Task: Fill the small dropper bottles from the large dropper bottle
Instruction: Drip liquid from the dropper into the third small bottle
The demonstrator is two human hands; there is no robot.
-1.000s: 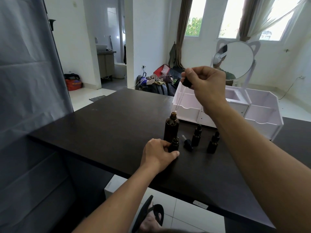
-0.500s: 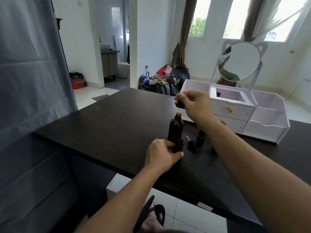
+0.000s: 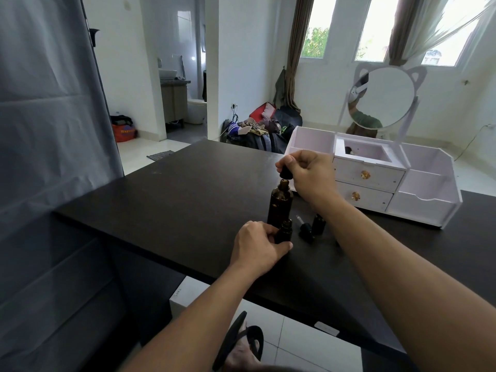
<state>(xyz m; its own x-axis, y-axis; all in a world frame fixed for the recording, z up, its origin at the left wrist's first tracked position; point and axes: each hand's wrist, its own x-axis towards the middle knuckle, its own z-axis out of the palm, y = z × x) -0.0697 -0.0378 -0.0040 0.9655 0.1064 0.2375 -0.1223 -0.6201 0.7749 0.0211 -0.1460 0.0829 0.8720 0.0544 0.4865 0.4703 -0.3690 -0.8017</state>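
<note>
Sandal (image 3: 236, 342) and foot are showing on the tiled floor below the table's near edge, beside a white box (image 3: 185, 296) tucked under the table (image 3: 174, 210).

Above that edge, the left hand (image 3: 257, 247) is resting on the dark tabletop, its fingers and thumb closing around a small bottle (image 3: 284, 232). That bottle is standing upright with no cap on, touching or nearly touching the front of the large bottle (image 3: 280, 204). Taking the large bottle as the landmark: it is standing upright near the table's middle, amber-brown, with its neck open.

Just right of the large bottle, a loose dropper (image 3: 304, 230) is lying on its side on the table, glass tip pointing away. Right of that, a capped small bottle (image 3: 318, 224) is standing upright, partly hidden by the right forearm. Whether more bottles are standing behind the forearm I cannot tell.

Directly above the large bottle's neck, the right hand (image 3: 308, 174) is pinching a black dropper cap (image 3: 284, 174) between thumb and fingertips. The cap is sitting just above the neck, not seated on it. The glass tube beneath is too hard to make out.

Behind and right of the large bottle, a white organizer (image 3: 426, 208) with two drawers and open compartments is sitting on the table, carrying a round mirror (image 3: 381, 98) with cat ears.

Farther behind the large bottle, a pile of bags and clothes (image 3: 263, 130) is lying on the floor against the wall, under curtained windows.
</note>
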